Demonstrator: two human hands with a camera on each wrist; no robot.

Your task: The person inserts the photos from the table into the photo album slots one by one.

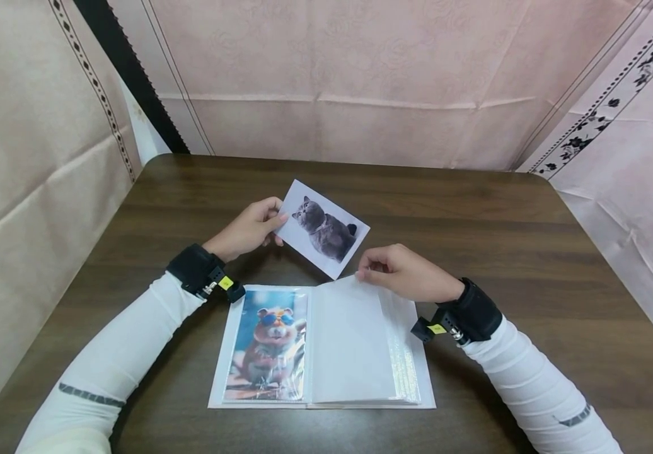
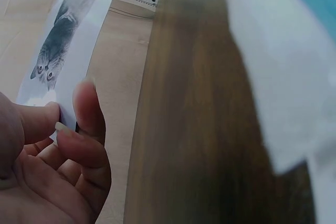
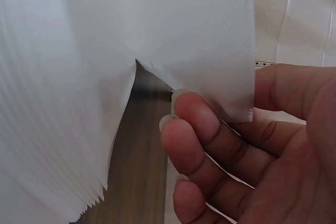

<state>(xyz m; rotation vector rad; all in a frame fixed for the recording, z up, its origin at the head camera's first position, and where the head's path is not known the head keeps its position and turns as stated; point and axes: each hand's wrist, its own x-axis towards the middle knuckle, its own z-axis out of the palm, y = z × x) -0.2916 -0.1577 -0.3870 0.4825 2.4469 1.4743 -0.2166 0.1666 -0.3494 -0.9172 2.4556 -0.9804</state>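
Note:
My left hand (image 1: 253,228) pinches the left corner of a white-bordered photo (image 1: 326,228) of a grey cat, held tilted above the far side of an open photo album (image 1: 428,378). In the left wrist view, thumb and fingers grip the photo's edge (image 2: 73,66). At the top of the album's right page, my right hand (image 1: 406,272) pinches the upper edge of a blank sleeve (image 1: 352,340). The right wrist view shows this sleeve (image 3: 210,40) lifted between thumb and fingers, its mouth gaping. A picture of a bear-like animal in sunglasses (image 1: 270,353) fills the left page.
The album lies on a dark wooden table (image 1: 474,221), near its front. Pale patterned cloth (image 1: 360,75) hangs behind and at both sides. A stack of further sleeves (image 3: 47,145) lies under the lifted one.

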